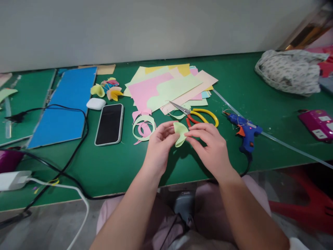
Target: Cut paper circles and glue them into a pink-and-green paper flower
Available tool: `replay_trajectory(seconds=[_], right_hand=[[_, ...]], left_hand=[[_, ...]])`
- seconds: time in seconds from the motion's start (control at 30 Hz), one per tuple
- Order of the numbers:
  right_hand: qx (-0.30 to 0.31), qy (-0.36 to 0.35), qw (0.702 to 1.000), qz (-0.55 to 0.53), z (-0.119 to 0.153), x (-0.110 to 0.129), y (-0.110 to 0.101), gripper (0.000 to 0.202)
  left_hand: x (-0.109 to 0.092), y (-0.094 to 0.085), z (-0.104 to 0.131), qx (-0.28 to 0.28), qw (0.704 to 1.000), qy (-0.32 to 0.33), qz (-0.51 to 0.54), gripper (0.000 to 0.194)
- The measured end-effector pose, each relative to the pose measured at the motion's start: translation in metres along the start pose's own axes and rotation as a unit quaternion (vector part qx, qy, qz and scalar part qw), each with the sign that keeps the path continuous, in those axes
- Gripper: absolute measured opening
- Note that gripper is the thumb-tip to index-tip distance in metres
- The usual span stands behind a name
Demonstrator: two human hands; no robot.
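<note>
A small folded piece of light green paper (180, 134) is held up between my two hands, above the near part of the table. My left hand (161, 141) pinches its left side between thumb and fingers. The fingertips of my right hand (209, 144) grip its right edge. Just beyond my hands lie scissors (205, 116) with one yellow and one red handle, blades pointing to the paper stack. Left of my left hand are curled green and pink paper offcuts (144, 126).
Coloured paper sheets (166, 85) are piled at the back. A blue glue gun (244, 130) with a long clear stick lies at right, a purple power socket (317, 125) farther off. A phone (109, 124), white case (96, 103), paper petals (108, 89), blue board (65, 107) and black cable (75, 152) are left.
</note>
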State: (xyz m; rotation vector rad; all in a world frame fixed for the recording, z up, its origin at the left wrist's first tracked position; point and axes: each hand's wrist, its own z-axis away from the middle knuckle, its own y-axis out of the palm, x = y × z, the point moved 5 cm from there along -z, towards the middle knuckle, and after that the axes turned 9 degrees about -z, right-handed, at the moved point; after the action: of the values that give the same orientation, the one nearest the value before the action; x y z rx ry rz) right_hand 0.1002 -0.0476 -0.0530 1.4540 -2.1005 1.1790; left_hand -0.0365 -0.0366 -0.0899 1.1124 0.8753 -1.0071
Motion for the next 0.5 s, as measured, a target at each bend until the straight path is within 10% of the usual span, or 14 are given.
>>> replay_trajectory(seconds=[0.5], right_hand=[[-0.016, 0.313, 0.914, -0.257, 0.006, -0.027, 0.004, 0.003]], left_hand=[[-0.007, 0.007, 0.011, 0.018, 0.979, 0.150, -0.140, 0.030]])
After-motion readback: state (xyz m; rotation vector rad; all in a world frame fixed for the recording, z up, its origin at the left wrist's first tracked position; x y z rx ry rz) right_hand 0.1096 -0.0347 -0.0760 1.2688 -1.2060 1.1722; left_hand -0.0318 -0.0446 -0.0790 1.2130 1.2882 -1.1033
